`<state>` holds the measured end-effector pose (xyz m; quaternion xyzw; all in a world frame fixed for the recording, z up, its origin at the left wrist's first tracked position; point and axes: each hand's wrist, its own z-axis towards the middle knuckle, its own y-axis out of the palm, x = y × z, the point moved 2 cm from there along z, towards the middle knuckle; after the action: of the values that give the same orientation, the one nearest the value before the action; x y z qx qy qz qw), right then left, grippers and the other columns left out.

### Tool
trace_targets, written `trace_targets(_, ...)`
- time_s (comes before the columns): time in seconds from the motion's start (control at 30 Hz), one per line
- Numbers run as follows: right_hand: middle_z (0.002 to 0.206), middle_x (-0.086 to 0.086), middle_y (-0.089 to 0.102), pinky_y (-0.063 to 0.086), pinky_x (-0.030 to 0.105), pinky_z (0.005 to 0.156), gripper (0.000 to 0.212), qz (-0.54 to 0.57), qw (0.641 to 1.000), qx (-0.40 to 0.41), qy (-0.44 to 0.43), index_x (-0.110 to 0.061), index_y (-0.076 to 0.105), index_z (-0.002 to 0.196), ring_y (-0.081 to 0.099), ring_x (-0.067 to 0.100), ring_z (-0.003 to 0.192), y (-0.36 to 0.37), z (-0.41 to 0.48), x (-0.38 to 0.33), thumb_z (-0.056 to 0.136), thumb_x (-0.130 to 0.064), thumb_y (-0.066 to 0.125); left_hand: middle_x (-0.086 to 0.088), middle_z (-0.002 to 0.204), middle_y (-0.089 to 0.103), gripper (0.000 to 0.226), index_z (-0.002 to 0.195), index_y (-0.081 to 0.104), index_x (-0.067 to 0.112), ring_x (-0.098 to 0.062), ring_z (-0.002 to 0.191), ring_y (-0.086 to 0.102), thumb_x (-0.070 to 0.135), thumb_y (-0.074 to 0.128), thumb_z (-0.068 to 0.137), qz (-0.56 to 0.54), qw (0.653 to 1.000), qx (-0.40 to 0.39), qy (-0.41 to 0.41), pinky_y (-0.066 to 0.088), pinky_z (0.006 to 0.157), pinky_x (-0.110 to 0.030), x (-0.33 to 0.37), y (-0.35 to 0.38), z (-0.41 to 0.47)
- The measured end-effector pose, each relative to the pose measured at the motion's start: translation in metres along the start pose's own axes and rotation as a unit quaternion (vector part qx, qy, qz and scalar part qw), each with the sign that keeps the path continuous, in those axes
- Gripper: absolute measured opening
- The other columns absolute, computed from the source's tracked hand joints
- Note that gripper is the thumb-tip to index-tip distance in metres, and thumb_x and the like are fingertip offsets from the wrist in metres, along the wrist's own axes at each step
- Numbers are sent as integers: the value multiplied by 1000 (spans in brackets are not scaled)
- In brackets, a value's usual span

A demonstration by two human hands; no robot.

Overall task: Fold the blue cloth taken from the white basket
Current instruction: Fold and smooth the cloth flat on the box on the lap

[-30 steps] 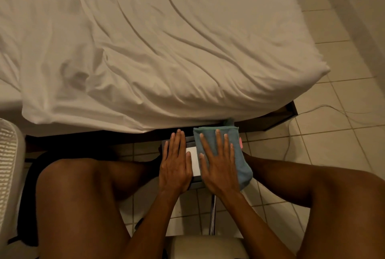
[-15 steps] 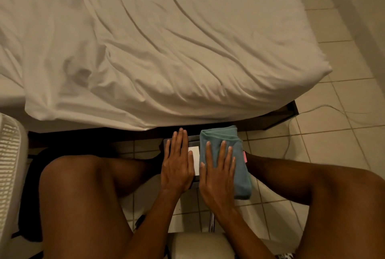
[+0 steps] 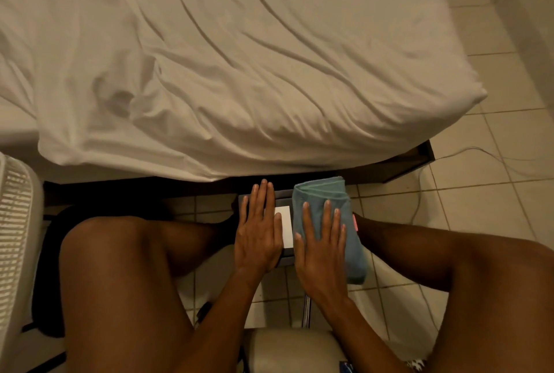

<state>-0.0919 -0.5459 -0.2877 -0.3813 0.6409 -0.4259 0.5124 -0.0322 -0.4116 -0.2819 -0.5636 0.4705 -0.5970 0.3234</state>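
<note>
The blue cloth (image 3: 322,192) lies folded into a narrow strip on the right part of a small dark stand (image 3: 283,194) between my knees. A pink tag (image 3: 355,222) shows at its right edge. My right hand (image 3: 322,245) lies flat on the cloth, fingers spread, covering its lower left part. My left hand (image 3: 259,231) rests flat on the stand beside it, next to a white rectangle (image 3: 286,224). The white basket (image 3: 16,240) stands at the far left edge, only its ribbed side visible.
A bed with a wrinkled white sheet (image 3: 224,57) fills the upper view, its dark frame (image 3: 389,167) just beyond the stand. A cable (image 3: 467,152) runs over the tiled floor at right. My bare knees flank the stand; a pale seat (image 3: 287,348) is below.
My right hand has slid down the cloth toward me, uncovering its far folded end. The left hand stays flat on the stand. The view shifted slightly.
</note>
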Motion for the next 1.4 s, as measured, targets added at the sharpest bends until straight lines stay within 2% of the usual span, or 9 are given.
trace_targets(0.27,167,19,-4,7,56,123,65,-12,999,1,30,-26,2,160,-5,36,154,-7,56,-18,102,-48,22,-7,167,0,60,158,3,9,-17,155,-4,33,18,105,10,1000,-1,4,9,126,-41,-1,2,2)
trace_targets(0.4,167,13,-9,4,53,124,65,-12,1000,-17,-1,-25,2,160,-9,32,155,-8,28,-6,102,-51,18,-7,167,1,60,158,4,9,-17,155,-3,33,18,105,14,1000,1,3,11,125,-42,0,2,1)
trace_targets(0.53,168,14,1,8,53,122,63,-2,1000,-9,-11,-24,11,160,0,33,155,-4,-10,5,102,-48,20,-7,167,2,61,158,4,9,-18,155,-2,32,23,105,13,1000,2,3,12,125,-43,0,1,2)
trace_targets(0.8,166,20,3,14,59,122,63,-19,999,7,33,-22,10,160,3,38,154,-4,45,-17,102,-45,22,-7,167,-1,61,158,3,10,-17,155,-4,32,24,105,14,1000,2,6,5,126,-39,0,4,2)
trace_targets(1.0,167,17,-2,8,54,124,63,-28,1000,2,10,-22,6,160,-3,35,155,-6,34,-15,103,-46,20,-6,167,0,60,158,4,11,-17,155,-4,31,25,105,12,1000,4,6,7,126,-39,1,3,1)
trace_targets(1.2,166,18,11,14,57,120,64,-57,998,4,-10,-20,24,158,11,38,153,7,-7,-1,100,-45,33,-6,167,3,59,158,6,11,-17,155,-2,32,22,105,5,1000,8,7,11,125,-41,-1,2,2)
trace_targets(1.4,167,17,5,9,57,122,62,-20,1000,15,2,-23,11,160,2,36,154,-7,40,-19,103,-45,19,-7,167,2,59,158,5,11,-17,155,-3,31,22,105,9,1000,6,13,9,125,-40,-1,3,6)
